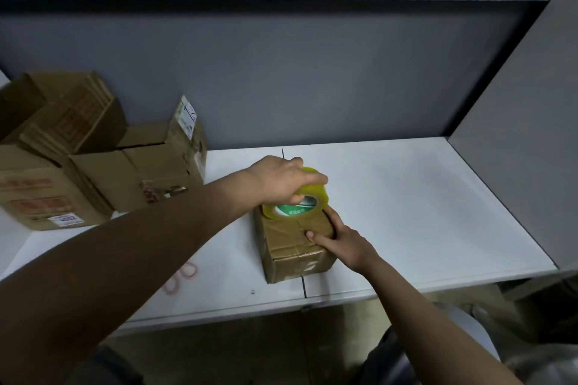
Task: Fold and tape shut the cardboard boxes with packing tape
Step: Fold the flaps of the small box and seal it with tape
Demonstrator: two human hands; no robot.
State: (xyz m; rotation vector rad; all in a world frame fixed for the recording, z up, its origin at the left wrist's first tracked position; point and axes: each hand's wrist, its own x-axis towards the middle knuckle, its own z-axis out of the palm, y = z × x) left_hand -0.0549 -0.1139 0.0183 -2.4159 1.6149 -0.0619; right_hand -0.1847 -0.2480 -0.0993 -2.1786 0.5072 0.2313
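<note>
The left hand [283, 180] grips the tape roll [297, 197] on the box [294, 247] while the right hand [339, 242] just beside it presses the top flat, so taping is underway and pulling tape across likely comes next.

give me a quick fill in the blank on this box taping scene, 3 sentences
1. The left hand grips the roll of ____ at the far end of the small box.
2. The right hand presses down on the ____ of the small box.
3. The pile of other cardboard boxes sits on the ____ side of the white table.

Missing words: tape; top; left
</note>
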